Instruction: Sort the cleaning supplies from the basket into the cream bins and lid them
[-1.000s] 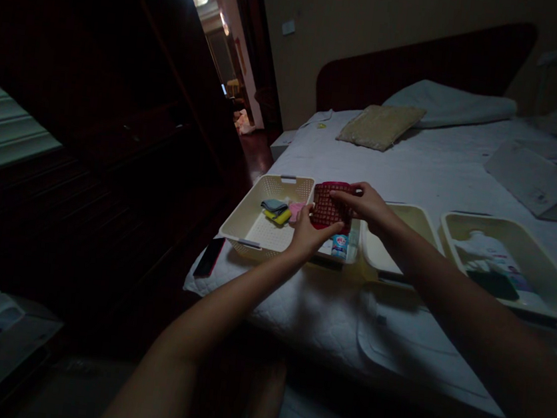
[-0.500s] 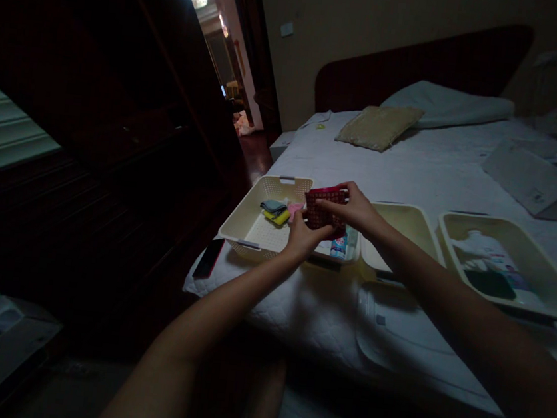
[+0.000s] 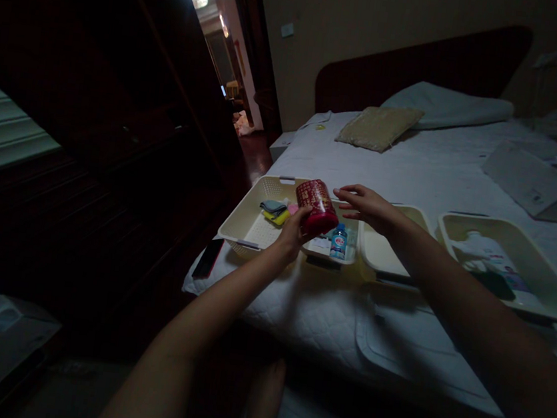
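Separated now from the right hand [image 3: 365,205], the red cylindrical container [image 3: 317,207] is held by the left hand [image 3: 291,236] alone, and it is tilted above the cream plastic basket [image 3: 243,244]. From the left side, a black phone [image 3: 207,258] is seen lying near the edge of the white quilted bed [image 3: 307,313], just beside the basket. Inside the basket, folded grey cloths [image 3: 273,206] and a yellow sponge [image 3: 276,218] are placed, and a small water bottle [image 3: 338,241] is standing toward its right end. The container is gripped by the left fingers, while the right hand is kept open and apart, above the rim of a second cream tray [image 3: 378,254]. Further right, a white bottle [image 3: 480,249] is held in a third cream basket [image 3: 508,225]. If the grip is loosened, the round container could be dropped on the water bottle and could roll toward the bed edge. Little room is left between the container and the basket contents, so the water bottle could be knocked by a careless movement.
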Demonstrator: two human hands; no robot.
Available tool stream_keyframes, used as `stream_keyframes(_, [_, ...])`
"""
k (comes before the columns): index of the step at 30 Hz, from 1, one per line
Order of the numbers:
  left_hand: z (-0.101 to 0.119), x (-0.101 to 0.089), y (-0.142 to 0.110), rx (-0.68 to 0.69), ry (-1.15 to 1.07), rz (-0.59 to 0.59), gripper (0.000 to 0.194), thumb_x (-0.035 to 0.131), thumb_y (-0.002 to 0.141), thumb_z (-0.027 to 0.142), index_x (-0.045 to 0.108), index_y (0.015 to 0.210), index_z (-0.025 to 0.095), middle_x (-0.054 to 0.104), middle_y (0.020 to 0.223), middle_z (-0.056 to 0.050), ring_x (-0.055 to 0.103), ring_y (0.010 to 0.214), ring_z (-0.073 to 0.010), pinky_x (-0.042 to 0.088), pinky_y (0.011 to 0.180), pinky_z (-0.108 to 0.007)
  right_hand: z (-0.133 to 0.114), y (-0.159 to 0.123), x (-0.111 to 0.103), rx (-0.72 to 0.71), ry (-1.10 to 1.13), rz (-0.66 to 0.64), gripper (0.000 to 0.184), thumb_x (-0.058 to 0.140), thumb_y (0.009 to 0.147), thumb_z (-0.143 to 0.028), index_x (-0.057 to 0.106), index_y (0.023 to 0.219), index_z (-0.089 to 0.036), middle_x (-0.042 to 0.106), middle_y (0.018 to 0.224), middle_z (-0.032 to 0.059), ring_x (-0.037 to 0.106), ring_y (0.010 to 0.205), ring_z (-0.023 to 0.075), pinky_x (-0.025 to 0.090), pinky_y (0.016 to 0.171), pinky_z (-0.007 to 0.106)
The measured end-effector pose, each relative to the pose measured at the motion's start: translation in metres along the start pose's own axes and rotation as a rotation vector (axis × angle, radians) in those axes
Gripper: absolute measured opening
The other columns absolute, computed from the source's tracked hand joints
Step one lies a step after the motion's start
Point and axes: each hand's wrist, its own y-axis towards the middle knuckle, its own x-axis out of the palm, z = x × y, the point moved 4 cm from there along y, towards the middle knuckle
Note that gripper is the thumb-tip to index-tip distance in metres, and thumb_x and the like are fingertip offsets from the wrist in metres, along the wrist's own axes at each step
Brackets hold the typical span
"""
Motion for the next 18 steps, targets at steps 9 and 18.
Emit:
stream_keyframes(9, [0.006,0.018,-0.014,-0.065,-0.030,-0.177,0.023,0.060,0.071,0.031,0.062,0.087,0.015,0.068,0.078,-0.004,0.062,0.075,-0.0167,0.051,0.082,-0.035,0.000,-0.001,0.013,0.040,0.239,-0.328,0.029,0.062,0.087,-0.041,0.066,0.095,-0.013,0.070,0.094,0.0109,0.064,0.074,0.0119,0.055,0.069,0.020])
stream_keyframes(18, [0.008,0.021,-0.016,-0.103,-0.037,-0.272,0.027,0.058,0.072,0.031,0.064,0.093,0.015,0.070,0.085,-0.006,0.064,0.083,-0.0206,0.048,0.092,-0.042,0.003,0.006,0.008,0.018,0.281,-0.254,0.020,0.067,0.084,-0.031,0.065,0.092,-0.014,0.070,0.085,0.0090,0.062,0.068,0.0121,0.055,0.063,0.022])
